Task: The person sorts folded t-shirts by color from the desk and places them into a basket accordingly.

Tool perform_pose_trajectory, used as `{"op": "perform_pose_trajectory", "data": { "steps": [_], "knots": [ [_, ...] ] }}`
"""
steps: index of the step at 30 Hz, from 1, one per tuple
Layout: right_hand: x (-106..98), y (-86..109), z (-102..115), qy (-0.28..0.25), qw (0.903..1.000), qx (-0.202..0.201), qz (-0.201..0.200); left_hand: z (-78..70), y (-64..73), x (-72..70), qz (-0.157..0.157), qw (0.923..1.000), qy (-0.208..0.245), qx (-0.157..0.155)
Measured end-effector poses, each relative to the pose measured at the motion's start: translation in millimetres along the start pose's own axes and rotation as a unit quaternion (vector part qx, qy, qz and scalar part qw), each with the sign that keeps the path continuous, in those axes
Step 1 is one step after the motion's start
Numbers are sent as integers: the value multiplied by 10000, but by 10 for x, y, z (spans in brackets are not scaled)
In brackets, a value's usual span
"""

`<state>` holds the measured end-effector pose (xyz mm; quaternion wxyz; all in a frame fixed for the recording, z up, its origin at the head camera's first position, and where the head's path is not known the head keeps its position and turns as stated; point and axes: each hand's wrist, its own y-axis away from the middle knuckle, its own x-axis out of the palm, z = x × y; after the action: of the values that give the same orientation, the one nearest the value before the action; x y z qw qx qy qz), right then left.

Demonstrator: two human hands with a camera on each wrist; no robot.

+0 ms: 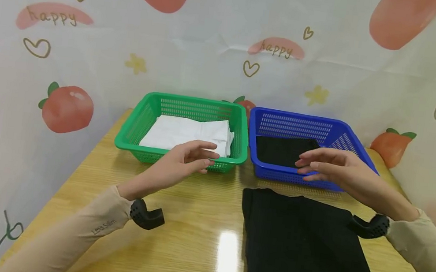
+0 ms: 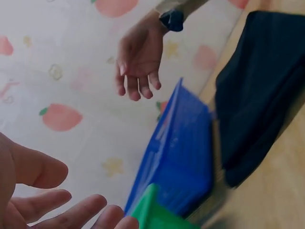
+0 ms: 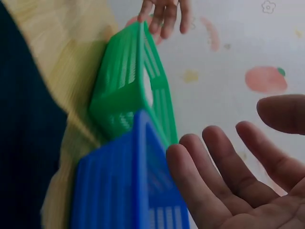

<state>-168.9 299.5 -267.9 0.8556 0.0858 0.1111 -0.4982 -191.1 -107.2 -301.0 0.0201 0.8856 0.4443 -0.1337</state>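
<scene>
Just short of 12 o'clock, in front of the green basket point(image 1: 148, 156), I watch the left hand point(image 1: 177, 162) with its grip apart: thumb standing off from the loosely bent fingers, bare air between them. I can't tell from here how high it sits over the near rim. Out towards half past 1, I see the right hand point(image 1: 351, 174) by the blue basket point(image 1: 277, 174), its grip apart as well, the fingers fanned a little and gently curved, the thumb well away from them. My left wrist view shows this hand in the air, apart from the blue basket.

The black cloth point(image 1: 305, 251) lies on the counter point(image 1: 175, 238) at 2 o'clock, close in to me. It is dark, plain and spread mostly flat, its far edge slightly uneven, its near part running out of my head view. Its far edge lies just beside the blue basket, with a narrow strip of pale wood between.

Inside the blue basket, at 1 o'clock, I make out folded black fabric point(image 1: 280, 150). The green basket holds a stack of white cloth point(image 1: 186, 132), smooth on top, with several layers showing along its 3 o'clock edge. The two baskets stand side by side, and at 12 o'clock behind them I have a pale backdrop point(image 1: 202, 54) printed with fruit, hearts and flowers.
</scene>
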Motion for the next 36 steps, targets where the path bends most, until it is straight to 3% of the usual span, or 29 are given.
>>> {"op": "perform_pose_trajectory", "data": {
  "steps": [6, 10, 13, 20, 24, 30, 36],
  "knots": [
    [-224, 516, -188, 440, 9989, 128, -33, 144, -20, 191, 724, 9972, -189, -66],
    [-349, 794, -304, 726, 9958, 564, -45, 280, -63, 321, 1085, 9939, 25, -208],
    [-418, 879, -415, 734, 9926, 970, -11, 383, -93, 425, 1296, 9907, 178, -374],
    [-596, 1029, -827, 150, 9966, 764, 267, 555, -89, 663, 1563, 9831, 199, -932],
    [-696, 1200, -1018, -83, 9923, 1191, 328, 601, -56, 727, 1627, 9776, 569, -1208],
    [-812, 1390, -1175, 186, 9874, 1566, 97, 639, -98, 792, 1639, 9727, 886, -1382],
    [-852, 1414, -1285, -518, 9747, 2059, 704, 643, -135, 904, 1746, 9699, 951, -1408]
  ]
}}
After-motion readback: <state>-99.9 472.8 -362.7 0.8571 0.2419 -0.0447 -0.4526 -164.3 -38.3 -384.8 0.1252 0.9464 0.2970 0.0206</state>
